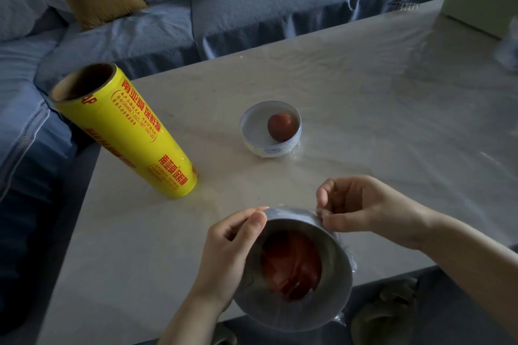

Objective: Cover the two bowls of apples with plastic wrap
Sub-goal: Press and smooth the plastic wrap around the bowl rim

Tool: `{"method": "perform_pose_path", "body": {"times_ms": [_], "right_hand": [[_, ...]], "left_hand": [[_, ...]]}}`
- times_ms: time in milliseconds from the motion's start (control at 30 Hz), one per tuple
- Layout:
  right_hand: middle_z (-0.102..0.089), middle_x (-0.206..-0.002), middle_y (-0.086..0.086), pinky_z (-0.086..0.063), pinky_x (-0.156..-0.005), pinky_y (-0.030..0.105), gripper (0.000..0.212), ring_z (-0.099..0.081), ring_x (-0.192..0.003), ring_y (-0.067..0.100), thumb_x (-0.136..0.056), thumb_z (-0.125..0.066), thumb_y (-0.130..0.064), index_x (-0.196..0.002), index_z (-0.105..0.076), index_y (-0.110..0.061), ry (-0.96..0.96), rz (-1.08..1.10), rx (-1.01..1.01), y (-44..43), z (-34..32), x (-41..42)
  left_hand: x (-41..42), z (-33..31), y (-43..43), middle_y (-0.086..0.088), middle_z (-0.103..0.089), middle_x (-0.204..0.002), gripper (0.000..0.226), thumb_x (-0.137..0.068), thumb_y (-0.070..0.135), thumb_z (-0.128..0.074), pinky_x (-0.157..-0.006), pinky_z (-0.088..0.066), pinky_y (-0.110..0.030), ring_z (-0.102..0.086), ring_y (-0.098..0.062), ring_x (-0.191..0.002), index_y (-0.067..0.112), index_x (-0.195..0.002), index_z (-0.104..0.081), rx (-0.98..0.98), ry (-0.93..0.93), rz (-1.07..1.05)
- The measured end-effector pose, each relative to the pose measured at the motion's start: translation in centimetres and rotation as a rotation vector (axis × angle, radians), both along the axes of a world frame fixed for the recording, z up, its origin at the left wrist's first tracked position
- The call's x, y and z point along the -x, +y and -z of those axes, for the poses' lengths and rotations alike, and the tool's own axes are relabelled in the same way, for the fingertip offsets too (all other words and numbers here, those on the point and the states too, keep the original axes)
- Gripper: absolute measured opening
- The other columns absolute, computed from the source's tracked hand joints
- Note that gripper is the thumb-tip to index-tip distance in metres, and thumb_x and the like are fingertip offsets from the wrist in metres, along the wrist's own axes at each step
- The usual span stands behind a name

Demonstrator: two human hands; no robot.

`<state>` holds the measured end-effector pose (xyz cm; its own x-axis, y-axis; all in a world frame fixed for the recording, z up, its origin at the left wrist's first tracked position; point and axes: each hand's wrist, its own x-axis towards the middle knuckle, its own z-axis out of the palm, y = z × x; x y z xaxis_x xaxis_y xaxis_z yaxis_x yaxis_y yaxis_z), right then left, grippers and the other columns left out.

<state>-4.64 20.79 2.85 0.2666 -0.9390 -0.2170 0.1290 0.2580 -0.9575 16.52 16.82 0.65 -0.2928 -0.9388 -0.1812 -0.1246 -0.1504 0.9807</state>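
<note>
Head view: upright yellow wrap roll, open core upward.

We see two bowls, each with a red apple inside. The near bowl sits at the table's front edge, film stretched over its mouth and clinging down its sides, its apple blurred beneath. The far bowl, small and white, stands mid-table, also wrapped, its apple right of centre. The yellow roll stands upright to the left.
</note>
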Motion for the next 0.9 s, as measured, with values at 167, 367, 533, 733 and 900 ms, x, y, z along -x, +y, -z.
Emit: {"method": "perform_pose_path", "body": {"times_ms": [167, 367, 533, 733, 900], "right_hand": [[-0.062, -0.065, 0.004, -0.049, -0.059, 0.016, 0.016, -0.056, -0.06, 0.01, -0.065, -0.069, -0.004, -0.068, -0.07, -0.019, 0.036, 0.073, 0.025, 0.3, -0.2, -0.4], [-0.06, -0.065, 0.002, -0.044, -0.062, 0.019, 0.021, -0.049, -0.059, 0.009, -0.071, -0.073, -0.033, -0.073, -0.072, -0.011, 0.458, -0.214, -0.295, -1.3, -1.7, 0.3], [-0.049, -0.052, -0.004, -0.034, -0.055, 0.017, 0.034, -0.039, -0.049, 0.005, -0.061, -0.068, -0.047, -0.053, -0.059, -0.015, 0.439, -0.296, -0.391, -2.1, -2.2, -0.2], [-0.05, -0.053, -0.001, -0.034, -0.063, 0.022, 0.036, -0.043, -0.055, 0.008, -0.083, -0.061, -0.019, -0.048, -0.064, -0.015, 0.131, -0.08, -0.479, -1.9, -1.3, -0.9], [-0.054, -0.06, 0.002, -0.044, -0.065, 0.02, 0.031, -0.05, -0.057, 0.008, -0.088, -0.058, -0.018, -0.058, -0.062, -0.011, 0.202, -0.052, -0.462, -1.8, -1.3, -1.1]], "left_hand": [[-0.1, 0.0, 0.2, 0.006, -0.076, -0.088, 0.04, -0.057, 0.059, -0.059, -0.078, -0.052, -0.021, -0.069, -0.009, -0.09, 0.033, -0.082, -0.076, 0.016, 0.001, 0.011], [0.0, -0.8, 0.4, 0.027, -0.071, -0.085, 0.044, -0.051, 0.061, -0.059, -0.071, -0.042, -0.002, -0.063, 0.01, -0.085, 0.03, -0.08, -0.07, 0.137, -0.155, 0.082], [0.1, -1.0, 0.4, 0.03, -0.069, -0.089, 0.044, -0.052, 0.064, -0.059, -0.072, -0.042, -0.002, -0.063, 0.011, -0.088, 0.034, -0.083, -0.068, 0.192, -0.225, 0.105], [-0.2, -0.9, 0.2, 0.029, -0.069, -0.091, 0.045, -0.053, 0.065, -0.059, -0.074, -0.042, -0.001, -0.062, 0.011, -0.091, 0.037, -0.087, -0.067, 0.255, -0.269, 0.069], [-0.5, -0.6, 0.1, 0.026, -0.069, -0.094, 0.047, -0.052, 0.068, -0.06, -0.075, -0.042, -0.001, -0.061, 0.011, -0.093, 0.038, -0.088, -0.066, 0.252, -0.31, 0.1]]}}
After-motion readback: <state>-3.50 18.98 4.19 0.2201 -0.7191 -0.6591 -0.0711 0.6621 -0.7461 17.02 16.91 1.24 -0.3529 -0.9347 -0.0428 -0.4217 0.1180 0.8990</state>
